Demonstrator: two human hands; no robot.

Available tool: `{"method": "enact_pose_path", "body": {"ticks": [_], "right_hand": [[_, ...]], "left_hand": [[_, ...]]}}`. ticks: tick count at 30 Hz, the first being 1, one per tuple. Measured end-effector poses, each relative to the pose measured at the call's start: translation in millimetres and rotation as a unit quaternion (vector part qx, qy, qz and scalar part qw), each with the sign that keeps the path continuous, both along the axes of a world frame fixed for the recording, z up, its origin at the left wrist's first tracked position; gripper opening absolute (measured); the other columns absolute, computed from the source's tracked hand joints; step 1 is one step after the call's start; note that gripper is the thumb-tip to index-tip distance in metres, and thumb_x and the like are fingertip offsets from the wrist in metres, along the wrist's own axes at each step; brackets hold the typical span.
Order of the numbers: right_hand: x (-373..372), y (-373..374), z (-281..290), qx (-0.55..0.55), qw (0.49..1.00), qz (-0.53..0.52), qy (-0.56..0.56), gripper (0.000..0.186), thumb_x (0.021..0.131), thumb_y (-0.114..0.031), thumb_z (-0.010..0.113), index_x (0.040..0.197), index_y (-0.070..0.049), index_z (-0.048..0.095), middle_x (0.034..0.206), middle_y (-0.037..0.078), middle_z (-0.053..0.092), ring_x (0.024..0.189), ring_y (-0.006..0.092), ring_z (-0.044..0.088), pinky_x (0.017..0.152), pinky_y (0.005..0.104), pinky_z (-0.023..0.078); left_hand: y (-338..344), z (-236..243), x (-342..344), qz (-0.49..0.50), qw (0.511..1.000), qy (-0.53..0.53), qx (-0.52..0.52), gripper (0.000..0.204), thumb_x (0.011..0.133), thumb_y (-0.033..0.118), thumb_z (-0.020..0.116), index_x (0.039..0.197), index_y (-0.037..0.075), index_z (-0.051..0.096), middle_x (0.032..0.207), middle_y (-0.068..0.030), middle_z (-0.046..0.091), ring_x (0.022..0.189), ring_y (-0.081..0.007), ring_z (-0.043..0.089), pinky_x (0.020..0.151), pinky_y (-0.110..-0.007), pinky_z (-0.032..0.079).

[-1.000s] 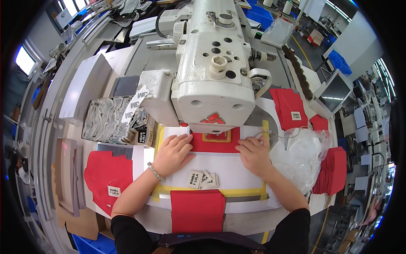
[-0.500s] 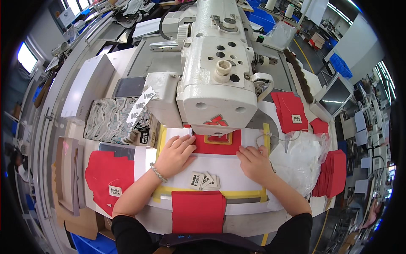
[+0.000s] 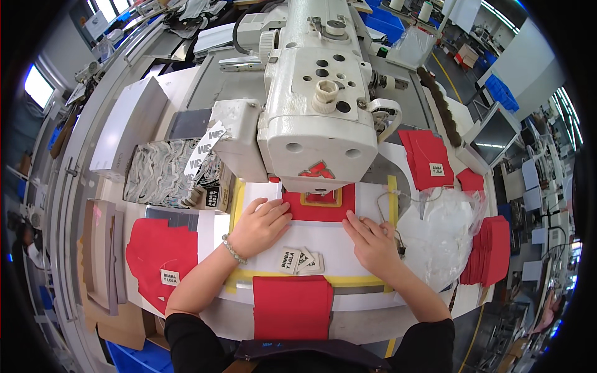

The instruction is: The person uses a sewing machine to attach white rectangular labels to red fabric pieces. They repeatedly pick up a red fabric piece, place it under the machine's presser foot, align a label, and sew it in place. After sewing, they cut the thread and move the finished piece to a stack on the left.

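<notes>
A red fabric piece (image 3: 311,212) lies on a white sheet bordered with yellow tape (image 3: 390,224), beneath the sewing machine head (image 3: 316,152). A small yellow frame (image 3: 339,199) sits on the red piece under the needle area. My left hand (image 3: 258,227) rests open, fingertips at the red piece's left side. My right hand (image 3: 367,239) is open, fingertips touching its lower right corner. Several small white printed labels (image 3: 297,261) lie loose between my hands. A stack of red pieces (image 3: 291,308) is at the front middle.
Red pieces (image 3: 155,248) with a label lie left; more stacks (image 3: 488,248) lie right beside a crumpled plastic bag (image 3: 441,236). A bin of folded strips (image 3: 158,174), white box (image 3: 127,127), cardboard tray (image 3: 99,255) and monitor (image 3: 491,140) surround the machine.
My right hand has shifted slightly downward and its fingers rest a little differently at the red piece's edge. My left hand stays in much the same place, and the view has wobbled slightly.
</notes>
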State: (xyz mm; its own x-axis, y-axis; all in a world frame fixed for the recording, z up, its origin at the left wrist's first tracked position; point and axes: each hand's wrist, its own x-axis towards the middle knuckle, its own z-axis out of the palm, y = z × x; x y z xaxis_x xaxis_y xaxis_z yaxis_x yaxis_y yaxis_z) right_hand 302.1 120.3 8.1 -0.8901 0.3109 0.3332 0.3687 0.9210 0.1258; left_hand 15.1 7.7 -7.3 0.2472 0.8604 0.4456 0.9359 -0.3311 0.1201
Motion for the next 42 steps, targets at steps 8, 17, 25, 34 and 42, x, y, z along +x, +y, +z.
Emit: {"method": "enact_pose_path", "body": {"ticks": [8,17,25,34,42], "right_hand": [[0,-1,-3,-0.080,0.996,-0.030,0.021,0.048,0.075,-0.011,0.066,0.123,-0.009,0.062,0.134,0.002,0.058,0.111,0.0151,0.054,0.087,0.0402,0.034],[0,-4,-6,-0.105,0.992,-0.043,0.052,0.047,0.076,-0.010,0.066,0.123,-0.011,0.062,0.131,0.002,0.059,0.109,0.0165,0.055,0.088,0.0408,0.034],[0,-5,-7,-0.094,0.993,-0.045,0.063,0.045,0.077,-0.011,0.066,0.122,-0.011,0.063,0.129,0.002,0.060,0.107,0.0160,0.056,0.085,0.0395,0.034],[0,-7,-8,-0.100,0.992,-0.051,0.063,0.046,0.078,-0.012,0.066,0.124,-0.012,0.063,0.130,0.001,0.059,0.107,0.0156,0.055,0.085,0.0404,0.033],[-1,-7,-9,-0.117,0.990,-0.054,0.060,0.045,0.078,-0.011,0.066,0.124,-0.012,0.062,0.129,0.002,0.059,0.107,0.0168,0.055,0.086,0.0412,0.033]], "left_hand": [[0,1,0,-0.002,1.000,-0.015,-0.005,0.022,0.080,0.017,0.073,0.101,0.009,0.068,0.116,-0.0054,0.067,0.112,-0.0204,0.059,0.099,-0.042,0.042],[0,2,-1,-0.004,1.000,-0.022,-0.009,0.022,0.081,0.018,0.072,0.100,0.009,0.069,0.114,-0.0047,0.067,0.110,-0.0195,0.060,0.099,-0.042,0.043],[-2,2,-2,0.004,1.000,-0.005,-0.005,0.019,0.084,0.021,0.070,0.100,0.010,0.068,0.113,-0.0033,0.066,0.109,-0.0173,0.059,0.100,-0.041,0.042],[-3,3,-3,-0.003,1.000,-0.004,-0.005,0.021,0.083,0.021,0.070,0.101,0.010,0.068,0.113,-0.0039,0.066,0.110,-0.0176,0.059,0.100,-0.041,0.043],[-24,26,15,0.000,0.998,-0.004,-0.066,0.022,0.082,0.020,0.070,0.100,0.008,0.066,0.102,-0.0031,0.065,0.097,-0.0190,0.060,0.086,-0.035,0.046]]}}
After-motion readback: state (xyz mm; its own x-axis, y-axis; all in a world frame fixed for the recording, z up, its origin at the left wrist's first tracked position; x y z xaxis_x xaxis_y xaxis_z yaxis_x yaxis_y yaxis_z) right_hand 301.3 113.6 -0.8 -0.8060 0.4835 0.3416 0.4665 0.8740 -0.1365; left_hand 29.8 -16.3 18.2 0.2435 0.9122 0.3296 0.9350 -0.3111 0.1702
